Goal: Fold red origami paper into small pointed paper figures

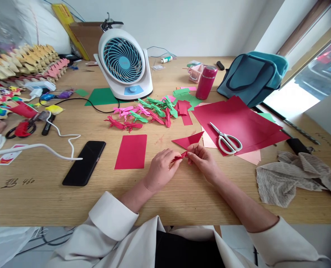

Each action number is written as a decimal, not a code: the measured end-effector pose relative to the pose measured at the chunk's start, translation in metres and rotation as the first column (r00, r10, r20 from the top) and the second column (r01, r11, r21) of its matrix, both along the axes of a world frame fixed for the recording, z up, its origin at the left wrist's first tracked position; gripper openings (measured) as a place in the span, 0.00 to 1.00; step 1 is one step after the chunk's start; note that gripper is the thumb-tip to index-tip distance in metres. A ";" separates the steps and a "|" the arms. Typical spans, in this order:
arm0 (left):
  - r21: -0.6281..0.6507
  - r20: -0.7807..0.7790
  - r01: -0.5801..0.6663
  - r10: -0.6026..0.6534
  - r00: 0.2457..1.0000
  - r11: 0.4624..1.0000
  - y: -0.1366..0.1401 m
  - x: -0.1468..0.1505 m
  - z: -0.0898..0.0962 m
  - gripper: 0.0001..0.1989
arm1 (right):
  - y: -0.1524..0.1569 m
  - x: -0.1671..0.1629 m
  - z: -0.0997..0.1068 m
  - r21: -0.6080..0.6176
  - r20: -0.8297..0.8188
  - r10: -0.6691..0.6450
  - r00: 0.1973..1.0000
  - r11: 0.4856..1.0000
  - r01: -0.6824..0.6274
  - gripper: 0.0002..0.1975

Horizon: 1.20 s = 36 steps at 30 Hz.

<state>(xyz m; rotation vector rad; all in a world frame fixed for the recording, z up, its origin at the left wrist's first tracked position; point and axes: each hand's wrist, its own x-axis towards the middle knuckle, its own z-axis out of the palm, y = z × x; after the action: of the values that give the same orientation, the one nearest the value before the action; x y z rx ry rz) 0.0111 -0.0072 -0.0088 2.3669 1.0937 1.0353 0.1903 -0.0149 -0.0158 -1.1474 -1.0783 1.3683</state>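
Note:
Between my two hands is a small folded piece of red paper, partly covered by the fingers. My left hand grips its left end with closed fingers. At the other end, my right hand pinches the tip between thumb and fingers. Just beyond them lies a red paper triangle, close to the right fingers. A flat red paper rectangle rests to the left of my hands. Farther back, several folded paper figures in red, green and pink are heaped together.
White-handled scissors lie on large red sheets at right, near a crumpled cloth. A black phone with a white cable is at left. Behind stand a fan, a red flask and a teal bag.

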 end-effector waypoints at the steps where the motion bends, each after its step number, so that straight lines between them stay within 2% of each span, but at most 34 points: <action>1: -0.047 0.049 -0.025 0.027 0.998 0.999 0.001 0.000 -0.001 0.03 | 0.000 0.000 0.001 -0.001 0.014 0.008 1.000 1.000 -0.008 0.18; 6: -0.273 0.202 -0.086 0.145 0.969 0.958 0.006 -0.001 -0.003 0.03 | -0.001 0.002 0.003 -0.016 0.064 0.061 0.996 0.998 -0.061 0.18; 9: -0.339 0.215 -0.072 0.152 0.965 0.938 0.007 -0.003 -0.007 0.09 | -0.002 0.003 0.001 0.038 0.123 0.108 0.987 0.993 -0.113 0.16; 11: -0.354 0.205 -0.055 0.135 0.969 0.934 0.008 -0.004 -0.010 0.12 | -0.004 0.005 -0.001 0.093 0.226 0.124 0.966 0.985 -0.149 0.12; 15: -0.341 0.164 -0.015 0.076 0.983 0.940 0.007 -0.004 -0.011 0.12 | -0.007 0.008 -0.003 0.162 0.536 0.077 0.841 0.968 -0.191 0.06; 17: -0.306 0.121 -0.011 0.050 0.991 0.952 0.006 -0.004 -0.010 0.11 | -0.007 0.009 -0.005 0.187 0.609 0.053 0.792 0.960 -0.209 0.05; 23: -0.193 -0.122 0.020 -0.045 0.991 0.981 0.000 -0.004 -0.006 0.09 | -0.009 0.009 -0.005 0.232 0.692 0.065 0.719 0.923 -0.307 0.04; 26: -0.129 -0.251 0.006 -0.039 0.967 0.992 -0.001 -0.005 -0.007 0.07 | -0.010 0.009 0.001 0.218 0.741 0.090 0.665 0.905 -0.365 0.06; 29: -0.087 -0.262 0.015 -0.037 0.964 0.996 0.000 -0.005 -0.008 0.07 | -0.011 0.008 0.005 0.193 0.772 0.097 0.628 0.906 -0.377 0.07; 36: -0.164 -0.236 0.184 -0.220 0.947 0.969 0.003 -0.007 -0.010 0.08 | -0.011 0.007 0.004 0.184 0.789 0.108 0.605 0.897 -0.401 0.07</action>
<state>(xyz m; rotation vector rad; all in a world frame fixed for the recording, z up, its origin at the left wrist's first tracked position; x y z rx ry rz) 0.0045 -0.0043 -0.0191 2.4799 0.9442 0.5776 0.1969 -0.0257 -0.0114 -1.3663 -2.0946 0.7967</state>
